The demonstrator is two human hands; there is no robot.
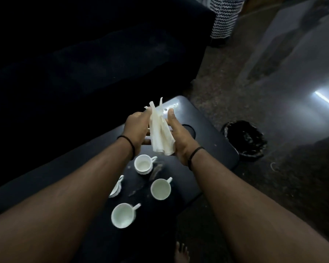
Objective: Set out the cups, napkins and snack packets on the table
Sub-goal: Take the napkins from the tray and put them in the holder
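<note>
Head view, nearest first
Bare foot point(181, 252): at the bottom edge, on the floor just beside the counter; the person stands over the work.
Forearms: both reach forward from the lower corners, a dark band on each wrist.
Counter point(213, 145): dark, low, rounded at the corners, with an oval cut-out partly hidden behind the right hand.
Cups, count: four white handled cups, all upright on the counter.
Nearest cup point(123, 215): stands alone at the near end, empty, handle to the right.
Second cup point(160, 189): farther in and to the right, empty, apart from the others.
Third cup point(143, 164): just below the hands; it seems to sit on a saucer or in another cup, which I cannot tell.
Fourth cup point(117, 187): mostly hidden behind the left forearm.
Placement, judged: the cups look already set out, spaced so each can be reached.
Napkins point(160, 132): a bunch of white paper napkins, held above the counter's far half, fanned at the top; the count cannot be read.
Left hand point(136, 128): closed on the bunch from the left.
Right hand point(179, 137): cupped under and against the right side, supporting the lower end.
Hold, judged: two hands on one bunch suggests separating or straightening sheets before laying them down.
Snack packets: none visible.
Dark round object point(245, 139): on the floor, right of the counter; too dim to identify.
</note>
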